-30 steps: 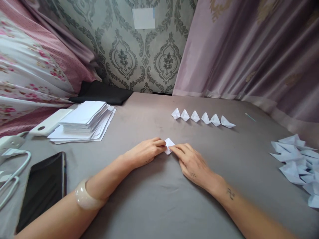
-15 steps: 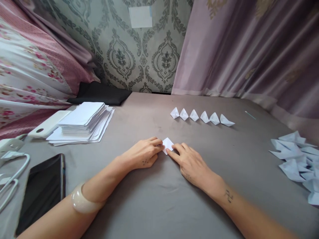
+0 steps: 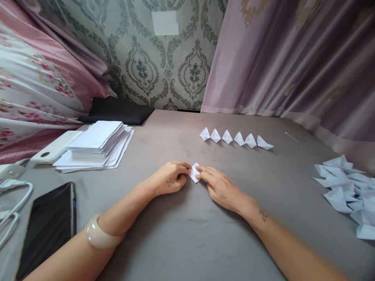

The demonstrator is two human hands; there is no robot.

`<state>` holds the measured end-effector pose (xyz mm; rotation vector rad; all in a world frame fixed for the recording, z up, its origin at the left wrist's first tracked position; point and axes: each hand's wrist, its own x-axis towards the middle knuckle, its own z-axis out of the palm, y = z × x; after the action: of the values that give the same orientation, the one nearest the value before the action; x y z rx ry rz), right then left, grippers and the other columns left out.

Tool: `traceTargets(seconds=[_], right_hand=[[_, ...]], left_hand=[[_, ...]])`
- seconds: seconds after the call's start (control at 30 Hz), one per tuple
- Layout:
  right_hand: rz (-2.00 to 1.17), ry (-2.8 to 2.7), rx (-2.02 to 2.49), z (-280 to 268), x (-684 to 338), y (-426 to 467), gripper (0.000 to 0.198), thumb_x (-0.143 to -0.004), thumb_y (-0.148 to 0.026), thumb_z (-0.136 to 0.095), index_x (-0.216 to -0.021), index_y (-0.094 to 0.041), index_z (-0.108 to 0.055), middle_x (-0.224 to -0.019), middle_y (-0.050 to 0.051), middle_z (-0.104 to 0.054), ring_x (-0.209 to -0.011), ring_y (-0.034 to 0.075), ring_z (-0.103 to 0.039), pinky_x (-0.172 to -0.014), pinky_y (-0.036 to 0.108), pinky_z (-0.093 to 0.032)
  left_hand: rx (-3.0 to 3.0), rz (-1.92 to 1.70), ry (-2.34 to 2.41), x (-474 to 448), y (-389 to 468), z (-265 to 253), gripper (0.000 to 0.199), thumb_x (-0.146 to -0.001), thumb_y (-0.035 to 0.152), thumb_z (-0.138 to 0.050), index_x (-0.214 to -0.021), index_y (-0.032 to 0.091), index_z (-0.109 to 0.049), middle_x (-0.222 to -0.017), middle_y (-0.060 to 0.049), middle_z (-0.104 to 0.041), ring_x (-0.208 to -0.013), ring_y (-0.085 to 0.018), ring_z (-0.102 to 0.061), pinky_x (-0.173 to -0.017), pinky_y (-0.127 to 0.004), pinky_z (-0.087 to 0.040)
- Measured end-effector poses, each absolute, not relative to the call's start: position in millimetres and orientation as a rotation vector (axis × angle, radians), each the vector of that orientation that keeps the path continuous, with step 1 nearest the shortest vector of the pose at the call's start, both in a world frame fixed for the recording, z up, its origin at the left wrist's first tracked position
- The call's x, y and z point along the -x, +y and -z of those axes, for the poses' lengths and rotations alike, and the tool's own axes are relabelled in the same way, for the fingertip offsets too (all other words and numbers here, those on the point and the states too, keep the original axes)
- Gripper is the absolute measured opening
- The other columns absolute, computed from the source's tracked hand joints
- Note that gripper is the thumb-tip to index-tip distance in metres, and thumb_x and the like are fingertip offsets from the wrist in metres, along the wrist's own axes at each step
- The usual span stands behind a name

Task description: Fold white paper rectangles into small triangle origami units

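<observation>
A small folded piece of white paper [image 3: 194,174], diamond-shaped, lies on the grey cloth between my hands. My left hand [image 3: 172,177] pinches its left corner between thumb and fingers. On the other side my right hand [image 3: 219,185] has its fingertips on the paper's right edge, thumb and fingers closed on it. The fingertips cover part of both side corners. Beyond the hands stands a row of several small folded paper pieces [image 3: 227,137].
On the left are a stack of white paper [image 3: 93,136], a white power bank [image 3: 55,148], a dark phone [image 3: 48,230] and white cables [image 3: 27,195]. Folded paper boats [image 3: 341,183] are heaped at right. A thin stick [image 3: 291,136] lies at the back right.
My right hand has shifted slightly left and its fingers now sit higher on the paper's right side. The left hand keeps its pinch. The view has moved a little.
</observation>
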<state>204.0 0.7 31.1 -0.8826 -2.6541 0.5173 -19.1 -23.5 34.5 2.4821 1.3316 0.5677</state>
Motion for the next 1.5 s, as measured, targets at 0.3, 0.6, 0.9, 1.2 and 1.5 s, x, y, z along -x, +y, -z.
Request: traceTargets(seconds=[0.3,0.6,0.9,1.2,1.5], right_hand=[[-0.349,-2.675,0.852,-32.1,-204.0,-7.5,0.044,-0.085,-0.001,-0.038,-0.119,-0.02,-0.057,-0.131,0.009,-0.054,-0.125,0.02,-0.045,-0.105,0.039,-0.038],[-0.423,-2.544,0.879,-27.5,-201.5,0.2,0.038,-0.078,-0.004,-0.046,-0.105,-0.022,-0.065,-0.121,0.003,-0.062,-0.109,0.019,-0.055,-0.097,0.036,-0.044],[-0.455,-2.429,0.941,-26.9,-191.2,-2.1,0.028,-0.082,-0.017,-0.055,-0.109,-0.021,-0.062,-0.117,0.005,-0.061,-0.106,0.02,-0.055,-0.093,0.036,-0.046],[-0.437,-2.433,0.95,-25.1,-189.4,1.7,0.02,-0.089,-0.023,-0.052,-0.104,-0.02,-0.064,-0.113,0.006,-0.063,-0.103,0.022,-0.055,-0.09,0.038,-0.049],[-0.341,-2.454,0.901,-19.2,-198.3,-11.1,0.024,-0.092,-0.013,-0.044,-0.102,-0.018,-0.065,-0.111,0.007,-0.063,-0.099,0.02,-0.056,-0.085,0.035,-0.051]], left_hand=[[-2.636,-0.496,1.187,28.0,-21.2,-40.3,0.043,-0.069,0.0,-0.041,-0.1,0.015,-0.067,-0.112,-0.007,-0.065,-0.108,-0.022,-0.055,-0.092,-0.031,-0.046],[-2.49,-0.66,1.281,25.8,-18.8,-35.0,0.023,-0.084,0.021,-0.054,-0.103,0.02,-0.066,-0.099,-0.006,-0.068,-0.093,-0.019,-0.06,-0.085,-0.031,-0.047],[-2.549,-0.725,1.236,23.4,-14.2,-26.7,0.024,-0.093,0.031,-0.047,-0.099,0.019,-0.066,-0.102,-0.006,-0.066,-0.095,-0.018,-0.058,-0.086,-0.031,-0.046],[-2.652,-0.64,1.298,18.8,-17.2,-28.4,0.03,-0.097,0.024,-0.034,-0.095,0.015,-0.063,-0.097,-0.009,-0.065,-0.091,-0.018,-0.057,-0.082,-0.03,-0.047],[-2.602,-0.616,1.288,17.9,-27.4,-30.7,0.021,-0.09,0.034,-0.051,-0.092,0.017,-0.063,-0.095,-0.007,-0.065,-0.087,-0.018,-0.059,-0.076,-0.029,-0.048]])
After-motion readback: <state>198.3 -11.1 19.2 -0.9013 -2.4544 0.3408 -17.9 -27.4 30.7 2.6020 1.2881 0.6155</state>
